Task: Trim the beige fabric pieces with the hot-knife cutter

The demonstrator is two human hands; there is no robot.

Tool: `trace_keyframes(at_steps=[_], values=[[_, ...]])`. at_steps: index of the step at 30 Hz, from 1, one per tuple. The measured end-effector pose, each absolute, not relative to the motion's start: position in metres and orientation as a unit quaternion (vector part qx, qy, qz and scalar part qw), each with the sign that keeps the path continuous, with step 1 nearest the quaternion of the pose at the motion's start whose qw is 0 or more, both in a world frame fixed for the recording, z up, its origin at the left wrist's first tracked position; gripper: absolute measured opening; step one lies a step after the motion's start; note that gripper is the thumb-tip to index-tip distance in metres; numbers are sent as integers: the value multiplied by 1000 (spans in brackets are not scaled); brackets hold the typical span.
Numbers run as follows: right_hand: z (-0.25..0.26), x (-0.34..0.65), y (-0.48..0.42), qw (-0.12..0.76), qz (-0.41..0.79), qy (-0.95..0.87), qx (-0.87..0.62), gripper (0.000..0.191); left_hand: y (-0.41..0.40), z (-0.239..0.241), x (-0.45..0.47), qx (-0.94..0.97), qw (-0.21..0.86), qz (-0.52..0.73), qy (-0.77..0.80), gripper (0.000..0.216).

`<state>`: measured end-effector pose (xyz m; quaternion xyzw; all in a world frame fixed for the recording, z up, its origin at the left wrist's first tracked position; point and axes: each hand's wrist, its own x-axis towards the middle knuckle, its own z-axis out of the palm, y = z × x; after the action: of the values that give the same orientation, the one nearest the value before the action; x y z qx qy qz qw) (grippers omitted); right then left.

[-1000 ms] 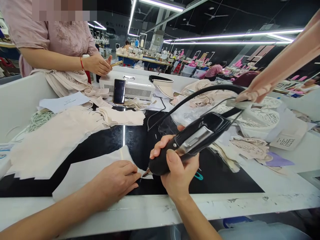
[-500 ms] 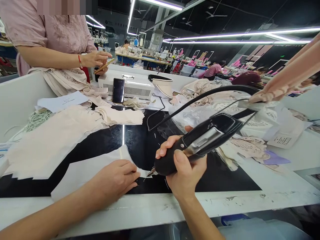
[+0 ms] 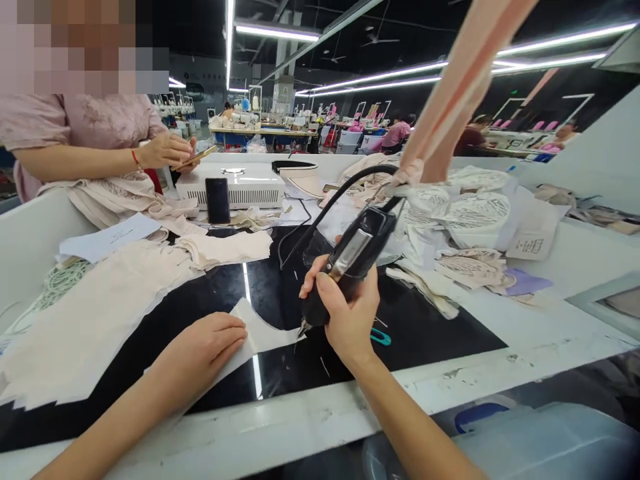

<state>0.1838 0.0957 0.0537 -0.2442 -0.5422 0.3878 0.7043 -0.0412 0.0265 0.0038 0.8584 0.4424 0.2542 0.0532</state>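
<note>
My right hand (image 3: 349,308) is wrapped round a black corded hand tool (image 3: 356,248) with a silver plate on its side and a pointed metal tip. The tool is tilted, its tip down at the right end of a white fabric piece (image 3: 260,333) with a curved edge. Whether the tip presses into the cloth cannot be made out. My left hand (image 3: 210,343) lies flat on the same piece, fingers stretched and together, hiding part of it. Beneath is a glossy black board (image 3: 420,347). A teal-handled small tool (image 3: 381,337) lies just right of my right hand.
Stacked cream fabric pieces (image 3: 90,313) lie at left. Behind stand a phone (image 3: 217,200) and a white vented box (image 3: 255,190). Lace pieces (image 3: 475,213) are heaped at right. A pink cloth strip (image 3: 450,100) hangs down to the tool's cord. A co-worker's hands (image 3: 170,152) hold a phone.
The tool has swung more upright in my right hand. My left hand has shifted left, its fingers straighter, and the white piece lies turned. The view has shifted, and the teal-handled tool now shows.
</note>
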Motion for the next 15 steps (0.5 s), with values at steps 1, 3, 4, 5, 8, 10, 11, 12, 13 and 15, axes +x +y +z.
trace_keyframes(at_steps=[1,3,4,5,8,10,11,12,13,15], values=[[54,185,98,706,388,-540,-244,24,26,3,-42,858,58,245,448,32],[57,185,100,707,395,-536,-240,24,24,3,-41,857,70,226,457,33],[58,185,100,706,399,-534,-238,24,22,4,-39,858,78,216,460,33],[59,184,98,705,404,-533,-237,24,19,7,-37,859,87,205,461,33],[62,180,93,696,416,-533,-241,26,14,21,-30,858,134,157,471,32],[62,177,92,691,418,-537,-244,29,15,31,-27,851,161,113,486,35],[61,175,92,690,417,-539,-242,31,19,36,-26,849,162,98,493,36],[60,174,92,690,416,-542,-239,32,23,38,-25,850,153,95,495,35],[59,173,93,690,415,-544,-236,33,29,40,-24,854,137,108,491,30],[58,170,95,690,413,-546,-233,31,43,38,-24,866,110,156,462,14]])
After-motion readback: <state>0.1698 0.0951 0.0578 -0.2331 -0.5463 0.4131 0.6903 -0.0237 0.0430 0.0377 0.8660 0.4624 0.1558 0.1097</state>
